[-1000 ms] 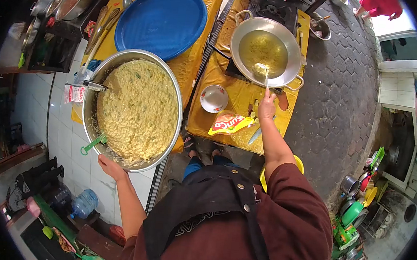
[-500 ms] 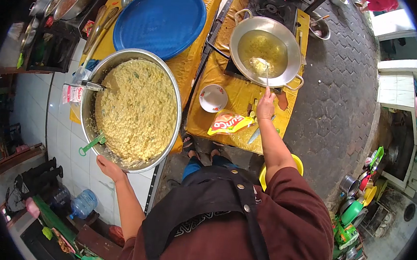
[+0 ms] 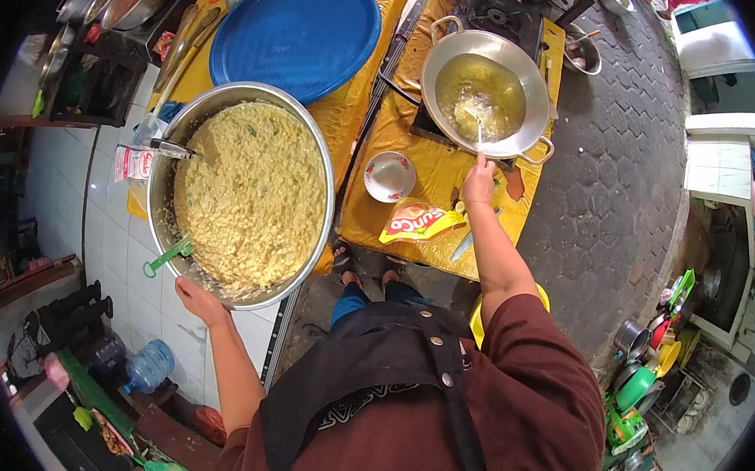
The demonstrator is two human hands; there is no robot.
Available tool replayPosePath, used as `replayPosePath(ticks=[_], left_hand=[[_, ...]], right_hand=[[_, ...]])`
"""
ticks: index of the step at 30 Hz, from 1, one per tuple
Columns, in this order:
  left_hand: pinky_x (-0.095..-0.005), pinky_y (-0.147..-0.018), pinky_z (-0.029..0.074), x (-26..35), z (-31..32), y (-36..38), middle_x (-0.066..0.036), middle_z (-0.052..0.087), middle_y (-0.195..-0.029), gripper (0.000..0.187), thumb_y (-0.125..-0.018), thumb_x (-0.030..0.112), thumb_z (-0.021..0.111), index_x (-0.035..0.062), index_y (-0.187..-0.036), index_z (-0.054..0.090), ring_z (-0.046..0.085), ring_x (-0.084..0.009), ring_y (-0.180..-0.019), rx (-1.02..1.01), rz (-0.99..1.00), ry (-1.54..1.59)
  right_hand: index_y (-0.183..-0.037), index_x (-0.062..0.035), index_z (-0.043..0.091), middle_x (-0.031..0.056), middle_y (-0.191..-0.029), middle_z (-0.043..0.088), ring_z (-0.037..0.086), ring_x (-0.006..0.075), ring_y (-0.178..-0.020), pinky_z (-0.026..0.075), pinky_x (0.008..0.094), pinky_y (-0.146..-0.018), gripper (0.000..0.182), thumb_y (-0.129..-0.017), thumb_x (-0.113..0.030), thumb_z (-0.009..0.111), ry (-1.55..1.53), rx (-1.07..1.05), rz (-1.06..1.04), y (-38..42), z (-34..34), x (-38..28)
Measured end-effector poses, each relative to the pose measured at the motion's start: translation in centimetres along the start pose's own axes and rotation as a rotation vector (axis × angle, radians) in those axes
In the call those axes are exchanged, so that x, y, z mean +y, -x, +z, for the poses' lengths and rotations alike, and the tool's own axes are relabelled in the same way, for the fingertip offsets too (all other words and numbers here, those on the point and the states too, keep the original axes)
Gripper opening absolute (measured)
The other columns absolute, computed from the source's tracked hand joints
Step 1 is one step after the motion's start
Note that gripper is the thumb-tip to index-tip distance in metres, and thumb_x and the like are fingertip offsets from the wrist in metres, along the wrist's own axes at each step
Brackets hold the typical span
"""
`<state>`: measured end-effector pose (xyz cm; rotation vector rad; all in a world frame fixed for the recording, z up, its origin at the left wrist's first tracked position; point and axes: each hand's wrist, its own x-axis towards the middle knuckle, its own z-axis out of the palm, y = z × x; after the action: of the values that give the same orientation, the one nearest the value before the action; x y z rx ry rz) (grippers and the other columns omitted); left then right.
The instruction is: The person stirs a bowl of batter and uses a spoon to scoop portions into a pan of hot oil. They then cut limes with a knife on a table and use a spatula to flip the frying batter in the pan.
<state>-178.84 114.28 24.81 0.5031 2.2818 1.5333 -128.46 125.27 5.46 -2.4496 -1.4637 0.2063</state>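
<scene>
Seen from above, a person in a dark red top is standing between two tables; the left hand (image 3: 201, 298) is resting, fingers curled, on the near rim of a wide metal basin (image 3: 317, 231) heaped with yellow noodle mix (a green-handled utensil (image 3: 169, 257) is sticking out beside it); the right hand (image 3: 479, 180) is pinching a thin spoon (image 3: 479, 129) whose tip is dipping into bubbling oil in the wok (image 3: 533, 80) on the stove; beyond the basin, a blue tray (image 3: 295, 33) is lying on yellow cloth.
</scene>
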Motion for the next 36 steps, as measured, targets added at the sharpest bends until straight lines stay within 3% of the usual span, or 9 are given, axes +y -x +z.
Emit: replayPosePath(ticks=[18, 21, 23, 24, 26, 27, 29, 33, 36], left_hand=[[-0.0309, -0.085, 0.036, -0.5, -0.1, -0.4, -0.014, 0.047, -0.109, 0.047, -0.092, 0.036, 0.036, -0.0048, -0.115, 0.041, 0.045, -0.0222, -0.095, 0.003, 0.008, 0.017], [-0.0307, -0.085, 0.035, -1.8, -0.6, -1.2, -0.014, 0.047, -0.110, 0.046, -0.092, 0.035, 0.037, -0.0046, -0.115, 0.041, 0.045, -0.0221, -0.095, -0.017, 0.016, 0.062], [-0.0306, -0.085, 0.035, -2.0, -0.5, -1.4, -0.014, 0.046, -0.110, 0.046, -0.092, 0.035, 0.037, -0.0046, -0.115, 0.041, 0.044, -0.0222, -0.095, -0.029, 0.016, 0.094], [-0.0306, -0.085, 0.035, -2.1, -0.6, -1.4, -0.014, 0.046, -0.110, 0.046, -0.092, 0.035, 0.037, -0.0046, -0.115, 0.041, 0.044, -0.0222, -0.095, -0.022, 0.011, 0.096], [-0.0302, -0.085, 0.035, -2.2, -0.6, -1.5, -0.015, 0.046, -0.110, 0.046, -0.092, 0.035, 0.037, -0.0046, -0.115, 0.041, 0.044, -0.0216, -0.095, -0.022, 0.031, 0.071], [-0.0300, -0.085, 0.035, -2.4, -0.6, -1.6, -0.015, 0.046, -0.109, 0.045, -0.092, 0.035, 0.037, -0.0046, -0.114, 0.042, 0.044, -0.0213, -0.095, -0.019, 0.040, 0.058], [-0.0307, -0.080, 0.037, -2.6, -0.6, -1.9, -0.014, 0.049, -0.101, 0.043, -0.091, 0.035, 0.039, -0.0042, -0.108, 0.044, 0.045, -0.0207, -0.088, -0.012, 0.079, 0.048], [-0.0319, -0.072, 0.039, -1.9, -0.5, -1.3, -0.012, 0.051, -0.092, 0.039, -0.091, 0.035, 0.040, -0.0022, -0.099, 0.046, 0.047, -0.0196, -0.081, -0.046, 0.152, 0.066], [-0.0368, -0.087, 0.033, -3.6, -0.4, -2.3, -0.022, 0.049, -0.105, 0.048, -0.090, 0.034, 0.041, -0.0086, -0.112, 0.042, 0.045, -0.0312, -0.097, 0.039, 0.265, -0.059]], right_hand=[[-0.122, -0.0095, 0.039, 0.0185, -0.102, 0.044, 0.056, 0.0372, -0.075, 0.047, 0.0446, -0.061, 0.043, -0.081, -0.008, 0.048, -0.024, -0.026, -0.006, 2.1, 0.0, -0.9], [-0.122, -0.0091, 0.040, 0.0207, -0.100, 0.046, 0.055, 0.0380, -0.072, 0.046, 0.0452, -0.060, 0.043, -0.080, -0.007, 0.048, -0.137, 0.110, -0.054, 2.2, -0.2, -1.0], [-0.122, -0.0074, 0.040, 0.0167, -0.087, 0.051, 0.055, 0.0288, -0.060, 0.046, 0.0381, -0.050, 0.040, -0.083, -0.009, 0.047, -0.195, 0.435, -0.250, 1.8, 0.4, 0.0], [-0.122, -0.0074, 0.040, 0.0167, -0.087, 0.051, 0.055, 0.0288, -0.060, 0.046, 0.0381, -0.050, 0.040, -0.083, -0.009, 0.047, -0.194, 0.432, -0.259, 2.0, -0.7, -0.5], [-0.115, -0.0054, 0.045, 0.0060, -0.072, 0.050, 0.046, 0.0111, -0.051, 0.037, 0.0241, -0.041, 0.030, -0.086, -0.012, 0.047, -1.131, -0.146, 0.499, 2.7, -5.7, -2.6], [-0.115, -0.0054, 0.045, 0.0060, -0.072, 0.050, 0.046, 0.0111, -0.051, 0.037, 0.0241, -0.041, 0.030, -0.086, -0.012, 0.047, -1.126, -0.157, 0.490, 3.1, -7.8, -3.5], [-0.111, -0.0055, 0.047, 0.0010, -0.071, 0.049, 0.034, 0.0030, -0.046, 0.026, 0.0160, -0.038, 0.024, -0.088, -0.013, 0.046, -1.561, -0.185, 0.575, 4.0, -11.9, -5.0], [-0.114, -0.0037, 0.045, 0.0025, -0.073, 0.050, 0.033, 0.0032, -0.044, 0.025, 0.0160, -0.036, 0.027, -0.088, -0.010, 0.045, -1.667, -0.399, 0.435, 6.3, -19.4, -8.0], [-0.116, -0.0047, 0.046, 0.0020, -0.073, 0.050, 0.031, 0.0016, -0.045, 0.024, 0.0149, -0.036, 0.030, -0.087, -0.009, 0.047, -1.657, -0.532, 0.339, 9.3, -24.1, -12.7]])
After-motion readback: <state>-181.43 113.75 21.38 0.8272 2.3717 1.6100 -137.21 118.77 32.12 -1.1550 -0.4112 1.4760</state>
